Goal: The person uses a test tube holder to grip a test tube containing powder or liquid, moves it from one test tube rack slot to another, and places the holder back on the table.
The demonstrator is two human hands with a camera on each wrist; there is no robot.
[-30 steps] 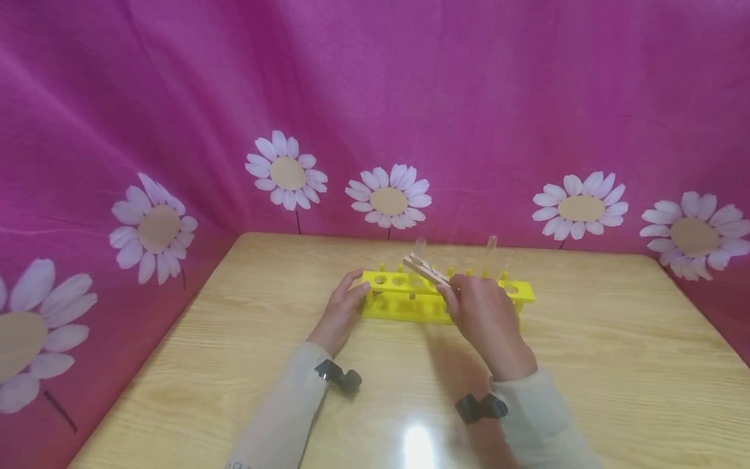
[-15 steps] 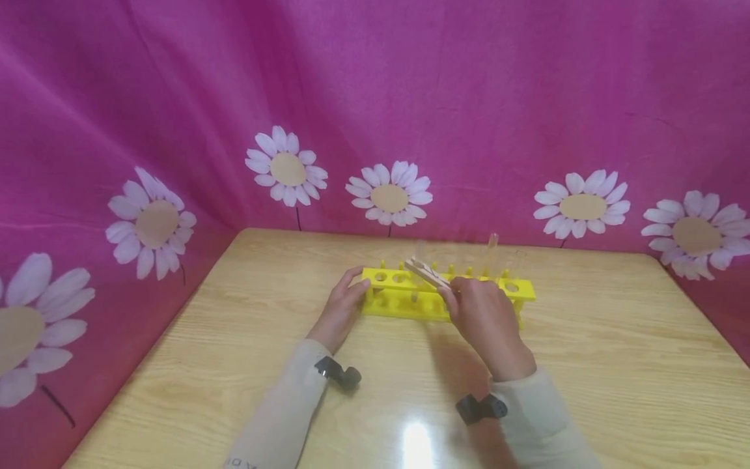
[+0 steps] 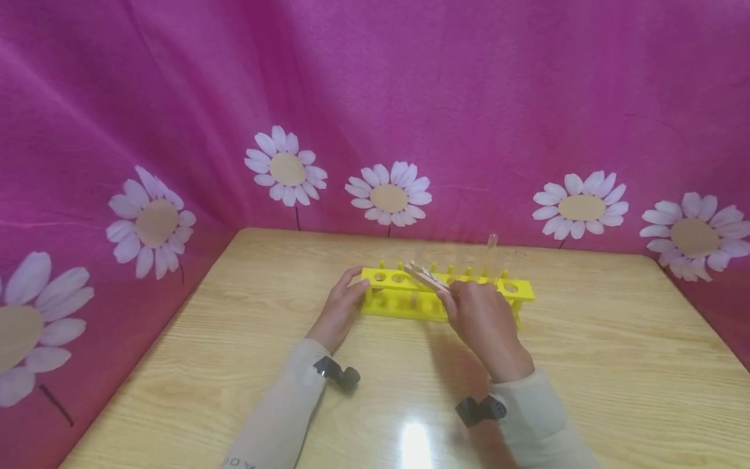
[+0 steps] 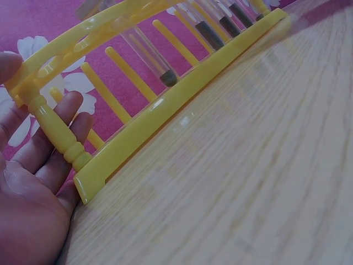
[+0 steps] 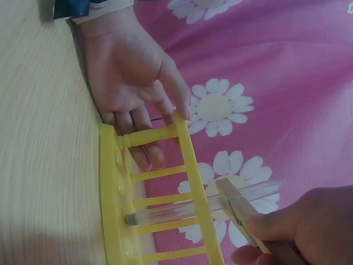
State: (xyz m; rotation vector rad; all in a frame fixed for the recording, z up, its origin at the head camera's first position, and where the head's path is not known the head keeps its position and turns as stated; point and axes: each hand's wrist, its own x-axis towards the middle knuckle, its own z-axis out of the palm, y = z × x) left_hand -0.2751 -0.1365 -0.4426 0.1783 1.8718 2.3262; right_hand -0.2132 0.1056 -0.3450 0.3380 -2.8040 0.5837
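My left hand (image 3: pixel 338 309) holds the left end of a yellow test tube rack (image 3: pixel 404 316). Its thumb lies on the top bar and the other fingers are behind the end post, as the left wrist view shows. My right hand (image 3: pixel 483 326) grips a wooden test tube clamp (image 3: pixel 428 278) by its handle. In the right wrist view the clamp's jaws are at a clear test tube (image 5: pixel 165 211), just above the top bar. That tube passes through a rack hole, its dark-filled bottom (image 4: pixel 169 78) close to the rack's base.
Several more tubes stand towards the rack's right end, among them one tall tube (image 3: pixel 491 251); dark contents (image 4: pixel 209 34) show in the left wrist view. Pegs (image 4: pixel 105 94) line the rack's back. A pink flowered cloth (image 3: pixel 469 130) hangs behind the wooden table (image 3: pixel 615 339).
The clamp's tip and the test tube at it have sunk slightly towards the rack. My left hand stays on the rack's end.
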